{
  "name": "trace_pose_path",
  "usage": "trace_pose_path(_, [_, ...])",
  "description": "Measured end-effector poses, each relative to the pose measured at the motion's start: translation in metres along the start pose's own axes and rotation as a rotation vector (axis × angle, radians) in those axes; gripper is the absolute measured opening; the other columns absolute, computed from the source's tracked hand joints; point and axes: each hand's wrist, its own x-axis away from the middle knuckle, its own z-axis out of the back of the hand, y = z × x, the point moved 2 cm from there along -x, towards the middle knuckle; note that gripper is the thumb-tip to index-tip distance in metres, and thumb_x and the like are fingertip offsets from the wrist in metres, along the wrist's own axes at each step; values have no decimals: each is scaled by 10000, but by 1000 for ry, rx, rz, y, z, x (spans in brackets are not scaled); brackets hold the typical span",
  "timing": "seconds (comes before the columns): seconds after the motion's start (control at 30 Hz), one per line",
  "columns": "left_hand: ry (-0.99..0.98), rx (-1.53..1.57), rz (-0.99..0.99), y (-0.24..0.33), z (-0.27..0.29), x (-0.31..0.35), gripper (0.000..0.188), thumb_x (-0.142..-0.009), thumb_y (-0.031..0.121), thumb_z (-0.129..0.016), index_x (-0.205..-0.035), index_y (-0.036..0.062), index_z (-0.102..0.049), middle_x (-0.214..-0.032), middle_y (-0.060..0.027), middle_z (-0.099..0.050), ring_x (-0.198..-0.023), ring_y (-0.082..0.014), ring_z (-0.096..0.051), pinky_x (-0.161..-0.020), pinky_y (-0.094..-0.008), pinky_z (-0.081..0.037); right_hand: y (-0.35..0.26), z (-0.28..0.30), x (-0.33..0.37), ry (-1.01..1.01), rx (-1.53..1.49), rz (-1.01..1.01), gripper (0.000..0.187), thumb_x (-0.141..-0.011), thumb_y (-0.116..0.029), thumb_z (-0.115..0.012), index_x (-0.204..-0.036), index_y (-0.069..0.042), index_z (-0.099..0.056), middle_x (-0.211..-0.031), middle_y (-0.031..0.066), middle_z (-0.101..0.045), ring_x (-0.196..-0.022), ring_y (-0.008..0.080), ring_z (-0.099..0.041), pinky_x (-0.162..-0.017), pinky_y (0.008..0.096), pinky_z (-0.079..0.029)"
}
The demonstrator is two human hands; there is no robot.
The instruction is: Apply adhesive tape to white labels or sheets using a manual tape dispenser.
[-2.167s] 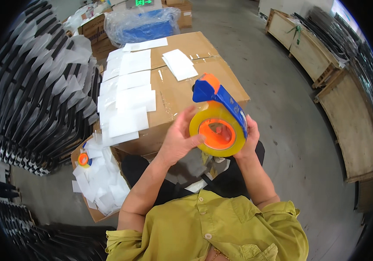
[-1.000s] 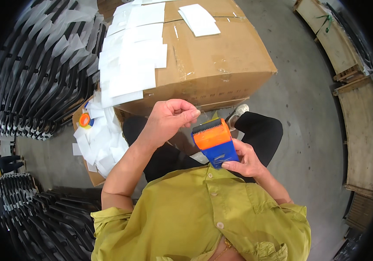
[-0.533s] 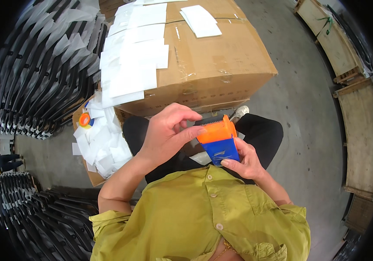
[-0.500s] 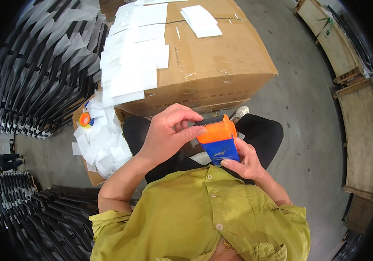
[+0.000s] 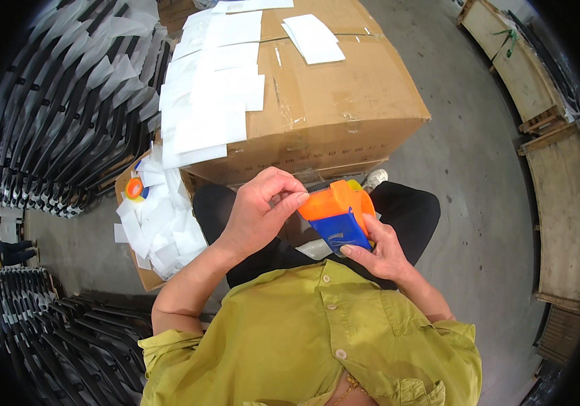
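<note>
My right hand [image 5: 382,252] grips an orange and blue tape dispenser [image 5: 340,229] over my lap, with the thumb on its blue side. Along the dispenser's left upper edge runs a toothed cutter, and a bit of yellow shows behind the orange part. My left hand [image 5: 263,208] is closed in a pinch at that toothed end, thumb against forefinger. Whatever lies between those fingertips is too small to make out.
Ahead stands a large cardboard box [image 5: 344,88] with overlapping white sheets [image 5: 205,101] on top. To its left, an open carton holds white pieces [image 5: 161,223] and an orange ring-shaped thing [image 5: 134,188]. Black curved frames [image 5: 66,122] stack at left; wooden crates [image 5: 557,210] line the right.
The dispenser has tilted, showing more of its orange part. My left fingers have drawn together into a tighter pinch at its toothed end.
</note>
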Motion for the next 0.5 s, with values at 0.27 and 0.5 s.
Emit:
trace_pose_path(0.27, [108, -2, -34, -8, -7, 2, 69, -829, 2, -560, -898, -1, -560, -830, -17, -547, -711, -77, -520, -650, -195, -441, 2, -3, -1, 73, -77, 8, 360, -763, -175, -665, -1008, 39, -508, -836, 45, -555, -743, 81, -503, -659, 233, -425])
trace_pose_path(0.5, [157, 483, 357, -21, -9, 8, 194, -823, 77, -600, -981, -4, -522, -864, -19, -579, -748, -78, -550, -656, -205, -468, -2, -7, -5, 197, 355, 204, 350, -693, -108, -679, -976, 3, -506, -796, 147, -568, -718, 325, -549, -654, 349, -439])
